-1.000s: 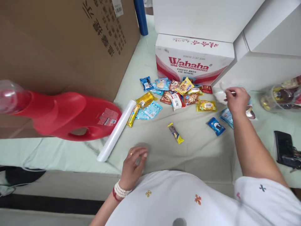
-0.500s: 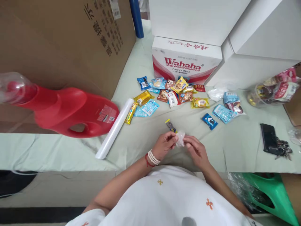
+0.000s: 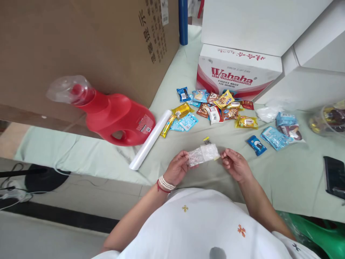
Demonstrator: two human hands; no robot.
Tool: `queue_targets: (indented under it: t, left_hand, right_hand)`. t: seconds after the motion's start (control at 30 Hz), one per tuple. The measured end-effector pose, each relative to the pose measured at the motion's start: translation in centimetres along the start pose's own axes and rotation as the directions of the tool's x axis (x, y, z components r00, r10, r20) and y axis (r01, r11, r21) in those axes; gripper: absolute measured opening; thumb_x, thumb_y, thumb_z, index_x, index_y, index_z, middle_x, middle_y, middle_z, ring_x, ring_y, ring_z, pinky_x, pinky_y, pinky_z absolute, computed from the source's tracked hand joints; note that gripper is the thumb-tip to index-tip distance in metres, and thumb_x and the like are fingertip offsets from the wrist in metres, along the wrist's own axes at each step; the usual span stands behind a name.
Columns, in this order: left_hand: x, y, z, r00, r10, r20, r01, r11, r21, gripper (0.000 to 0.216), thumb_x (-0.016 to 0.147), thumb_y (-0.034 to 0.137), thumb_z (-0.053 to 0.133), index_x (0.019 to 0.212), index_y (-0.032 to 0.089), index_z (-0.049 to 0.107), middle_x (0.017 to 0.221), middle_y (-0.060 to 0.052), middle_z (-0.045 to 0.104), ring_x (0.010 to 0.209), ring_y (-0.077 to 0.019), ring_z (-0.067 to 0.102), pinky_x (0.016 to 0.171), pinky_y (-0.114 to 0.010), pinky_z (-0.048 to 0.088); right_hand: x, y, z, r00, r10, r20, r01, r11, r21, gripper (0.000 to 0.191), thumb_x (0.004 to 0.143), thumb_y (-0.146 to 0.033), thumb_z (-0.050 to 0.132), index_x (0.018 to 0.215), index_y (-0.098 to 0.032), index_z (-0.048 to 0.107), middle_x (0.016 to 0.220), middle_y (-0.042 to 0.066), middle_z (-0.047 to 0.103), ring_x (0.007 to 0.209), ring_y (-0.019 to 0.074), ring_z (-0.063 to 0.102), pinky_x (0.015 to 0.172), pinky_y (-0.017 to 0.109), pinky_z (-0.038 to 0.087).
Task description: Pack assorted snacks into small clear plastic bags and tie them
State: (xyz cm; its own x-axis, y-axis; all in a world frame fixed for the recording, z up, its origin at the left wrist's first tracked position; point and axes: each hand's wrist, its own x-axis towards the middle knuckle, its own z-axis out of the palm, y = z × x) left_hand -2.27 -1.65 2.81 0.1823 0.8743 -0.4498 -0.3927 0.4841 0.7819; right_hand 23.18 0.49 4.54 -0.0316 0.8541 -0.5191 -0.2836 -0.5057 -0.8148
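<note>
My left hand (image 3: 175,169), with a beaded bracelet at the wrist, is closed on one end of a small clear plastic bag (image 3: 204,154). The bag lies stretched out above the cloth, crinkled on the left and whiter and flatter on the right. Just off its right end is my right hand (image 3: 236,165), fingers curled into a pinch; whatever they hold, if anything, is too small to make out. A slim yellow and dark packet (image 3: 207,140) pokes out behind the bag, which partly covers it.
Wrapped snacks (image 3: 215,114) are heaped before a Wahaba carton (image 3: 237,77). A white roll (image 3: 151,139) leans beside a red jug (image 3: 121,118). To the right are blue packets (image 3: 274,136), a blue snack packet (image 3: 256,145), a plastic tub (image 3: 326,120) and a phone (image 3: 334,176).
The bunched plastic between my hands is now spread out flat in my left hand. My right hand has moved apart to the right. The view has swung left.
</note>
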Motion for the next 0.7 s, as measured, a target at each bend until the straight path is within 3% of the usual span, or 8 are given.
queue_targets:
  t: [0.1, 0.13, 0.2, 0.27, 0.3, 0.47, 0.57, 0.7]
  left_hand:
    - [0.0, 0.0, 0.7, 0.988, 0.145, -0.046, -0.132, 0.968, 0.213, 0.037, 0.086, 0.055, 0.069, 0.084, 0.020, 0.056, 0.076, 0.001, 0.056, 0.072, -0.0134, 0.053, 0.069, -0.027, 0.046]
    - [0.0, 0.1, 1.1, 0.980, 0.199, -0.020, -0.183, 0.935, 0.303, 0.036, 0.089, 0.054, 0.067, 0.084, 0.020, 0.058, 0.076, 0.001, 0.057, 0.072, -0.0135, 0.053, 0.070, -0.026, 0.046]
    - [-0.1, 0.3, 1.8, 0.959, 0.272, 0.078, -0.279, 0.858, 0.431, 0.033, 0.092, 0.051, 0.064, 0.086, 0.019, 0.062, 0.084, -0.002, 0.062, 0.079, -0.0151, 0.056, 0.075, -0.028, 0.047]
    - [-0.1, 0.4, 2.4, 0.933, 0.329, 0.146, -0.358, 0.802, 0.479, 0.030, 0.093, 0.048, 0.064, 0.086, 0.019, 0.066, 0.091, -0.004, 0.064, 0.086, -0.0170, 0.058, 0.080, -0.029, 0.048]
    - [-0.1, 0.4, 2.5, 0.926, 0.348, 0.148, -0.374, 0.791, 0.484, 0.029, 0.092, 0.047, 0.065, 0.085, 0.019, 0.066, 0.092, -0.005, 0.064, 0.088, -0.0175, 0.059, 0.081, -0.029, 0.048]
    - [-0.1, -0.1, 2.0, 0.968, 0.252, -0.012, -0.230, 0.898, 0.374, 0.029, 0.087, 0.047, 0.071, 0.083, 0.019, 0.064, 0.086, -0.002, 0.063, 0.081, -0.0152, 0.059, 0.080, -0.028, 0.050]
    - [-0.3, -0.4, 1.9, 0.979, 0.205, -0.018, -0.196, 0.958, 0.209, 0.031, 0.085, 0.046, 0.074, 0.083, 0.020, 0.057, 0.096, -0.003, 0.065, 0.089, -0.0167, 0.062, 0.086, -0.032, 0.053]
    - [-0.2, -0.1, 2.9, 0.990, 0.121, -0.068, -0.120, 0.993, 0.022, 0.039, 0.084, 0.056, 0.071, 0.091, 0.022, 0.053, 0.104, -0.004, 0.064, 0.103, -0.0224, 0.066, 0.084, -0.036, 0.057]
  right_hand:
    - [-1.2, 0.4, 0.6, 0.963, -0.192, -0.191, 0.166, 0.975, -0.147, 0.042, 0.084, -0.058, 0.073, 0.074, -0.021, 0.057, 0.060, -0.004, 0.047, 0.049, 0.0080, 0.034, 0.042, 0.020, 0.027]
    - [-1.7, 0.5, 1.1, 0.959, -0.234, -0.158, 0.199, 0.957, -0.210, 0.039, 0.086, -0.058, 0.070, 0.078, -0.021, 0.060, 0.061, -0.003, 0.048, 0.050, 0.0088, 0.037, 0.043, 0.020, 0.029]
    - [-2.6, 0.6, 2.5, 0.969, -0.243, 0.038, 0.241, 0.908, -0.341, 0.034, 0.083, -0.054, 0.074, 0.091, -0.023, 0.066, 0.074, 0.000, 0.059, 0.061, 0.0122, 0.050, 0.048, 0.021, 0.037]
    - [-2.8, 0.7, 4.0, 0.955, -0.224, 0.195, 0.289, 0.853, -0.435, 0.033, 0.080, -0.050, 0.078, 0.095, -0.022, 0.070, 0.087, 0.003, 0.065, 0.075, 0.0159, 0.058, 0.055, 0.022, 0.043]
    - [-2.7, 0.8, 4.5, 0.950, -0.228, 0.211, 0.301, 0.844, -0.444, 0.031, 0.080, -0.049, 0.077, 0.093, -0.022, 0.070, 0.087, 0.003, 0.066, 0.076, 0.0159, 0.058, 0.057, 0.023, 0.045]
    - [-1.5, 1.0, 4.4, 0.970, -0.226, 0.086, 0.242, 0.926, -0.291, 0.031, 0.083, -0.051, 0.074, 0.084, -0.021, 0.065, 0.071, -0.002, 0.058, 0.058, 0.0105, 0.047, 0.055, 0.023, 0.044]
    - [-1.4, 1.4, 3.8, 0.974, -0.214, 0.073, 0.224, 0.958, -0.179, 0.031, 0.082, -0.049, 0.076, 0.085, -0.021, 0.064, 0.076, -0.001, 0.060, 0.061, 0.0117, 0.050, 0.055, 0.023, 0.046]
    - [-1.9, 1.8, 3.3, 0.957, -0.266, 0.119, 0.282, 0.948, -0.148, 0.022, 0.088, -0.043, 0.072, 0.086, -0.023, 0.063, 0.084, 0.001, 0.064, 0.073, 0.0146, 0.059, 0.070, 0.028, 0.052]
